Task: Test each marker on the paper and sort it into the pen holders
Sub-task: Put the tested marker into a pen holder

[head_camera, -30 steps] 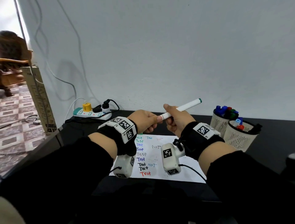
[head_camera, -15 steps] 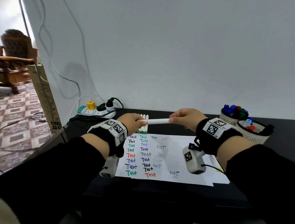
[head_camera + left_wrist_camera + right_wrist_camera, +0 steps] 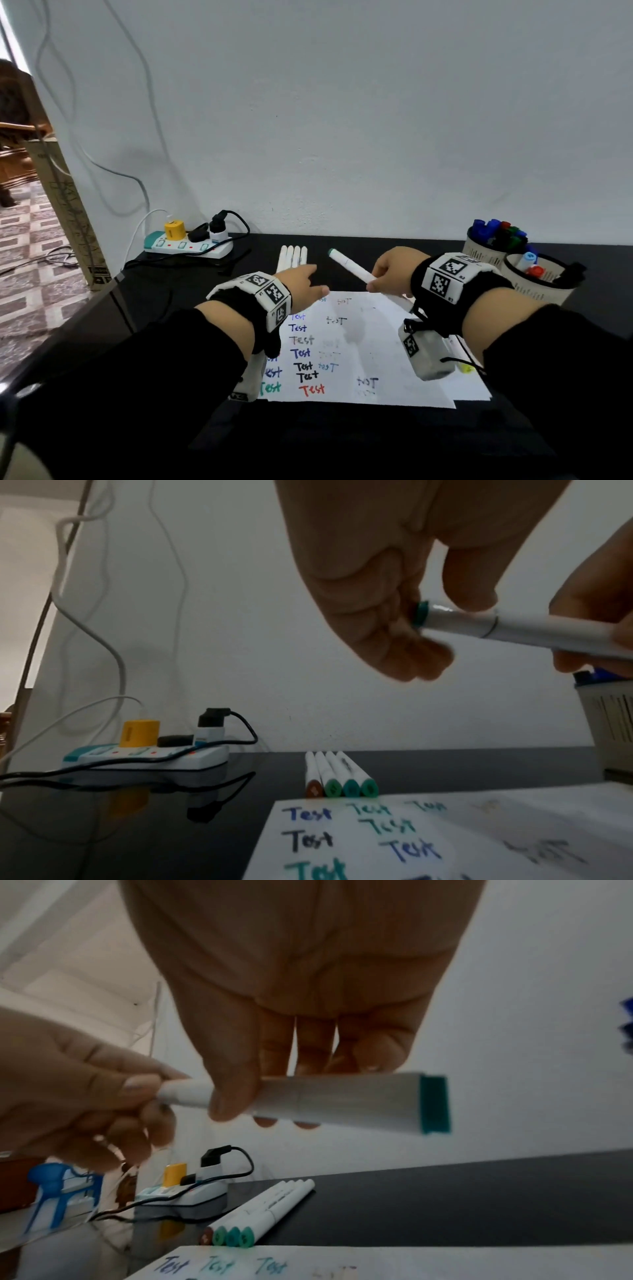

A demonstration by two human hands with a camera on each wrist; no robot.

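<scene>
My right hand (image 3: 383,277) grips a white marker (image 3: 349,267) with teal-green ends, capped and tilted up to the left above the paper (image 3: 370,346). In the right wrist view my thumb (image 3: 229,1096) presses its barrel (image 3: 342,1099). My left hand (image 3: 308,284) hovers just left of and below the marker's far end, fingers loosely curled. In the head view a gap shows between them. The left wrist view puts that end (image 3: 419,614) right by my fingers (image 3: 394,642). Several capped markers (image 3: 294,258) lie in a row behind the paper. Two pen holders (image 3: 479,251) (image 3: 534,289) stand at the right, holding markers.
A power strip (image 3: 186,243) with plugs and trailing cables sits at the back left of the black table (image 3: 376,246). The table's left edge drops to a tiled floor beside a cardboard box (image 3: 68,212). A yellow-ended marker (image 3: 466,368) lies by the paper's right edge.
Both hands held the marker level half a second ago. Now only my right hand carries it, tilted, and my left hand has come off its end and dropped toward the marker row.
</scene>
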